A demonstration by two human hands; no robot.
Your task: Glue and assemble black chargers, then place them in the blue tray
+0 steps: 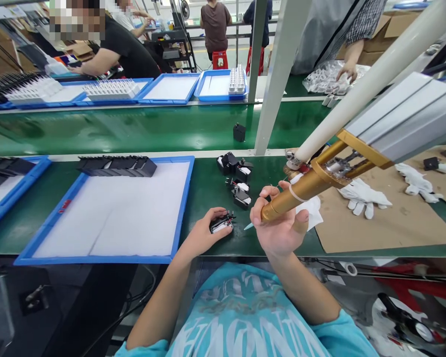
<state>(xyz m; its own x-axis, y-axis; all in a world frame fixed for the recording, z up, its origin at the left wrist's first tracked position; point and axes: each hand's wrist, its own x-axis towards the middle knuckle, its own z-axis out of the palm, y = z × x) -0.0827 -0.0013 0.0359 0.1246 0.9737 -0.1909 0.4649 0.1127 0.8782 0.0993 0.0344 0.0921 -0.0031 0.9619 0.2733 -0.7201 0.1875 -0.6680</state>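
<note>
My left hand is closed round a small black plug-adapter housing with a white inside and thin wires, low over the green bench. My right hand is palm up with its fingers curled. A gold cylinder crosses in front of its palm and hides part of the grip. From beside its fingers juts a thin pale blue tip; what it belongs to is hidden. Several more black housings, some with white parts and wires showing, lie just beyond both hands.
To the left is a blue-rimmed tray with a row of black housings. White gloves lie on cardboard at right. A pale post and a slanted white tube stand ahead. Co-workers sit beyond the green conveyor.
</note>
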